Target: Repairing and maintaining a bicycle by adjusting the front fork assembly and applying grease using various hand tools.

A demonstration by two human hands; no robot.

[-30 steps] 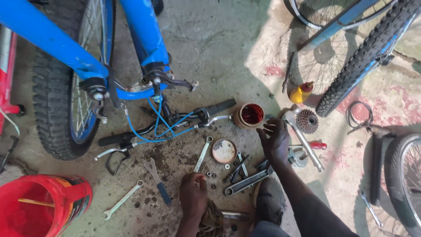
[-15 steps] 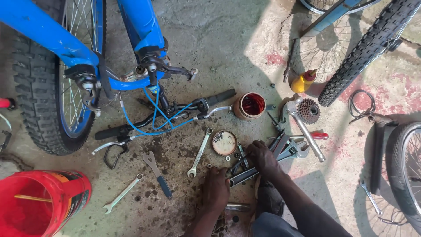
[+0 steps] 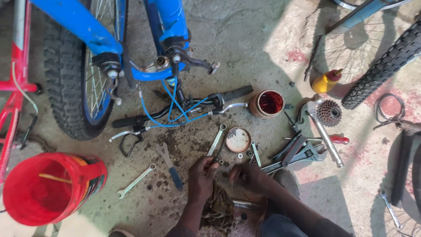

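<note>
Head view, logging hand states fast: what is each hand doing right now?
Left hand: fingers curled shut on something small; what it is cannot be told.
Right hand: fingers curled, low over the small parts on the ground; a hold cannot be told.

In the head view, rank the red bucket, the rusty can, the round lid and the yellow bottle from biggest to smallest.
1. red bucket
2. rusty can
3. yellow bottle and round lid: these two look about alike, so I won't rank them.

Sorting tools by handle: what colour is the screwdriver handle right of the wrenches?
Red; the screwdriver shows in the head view, right of the adjustable wrench.
</note>
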